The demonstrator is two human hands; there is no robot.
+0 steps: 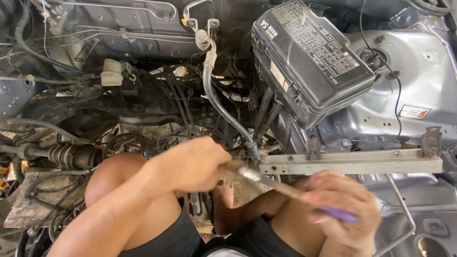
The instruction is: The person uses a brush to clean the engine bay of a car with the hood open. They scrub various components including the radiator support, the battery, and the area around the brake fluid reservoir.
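Purple-handled brush (285,188) was gripped in the closed right hand (340,209); the left hand (195,164) curled at its bristles; grime remained on the engine bay (143,109).

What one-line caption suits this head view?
Both hands, left hand and right hand, grip a purple-handled tool beside a metal bracket below a black fuse box.
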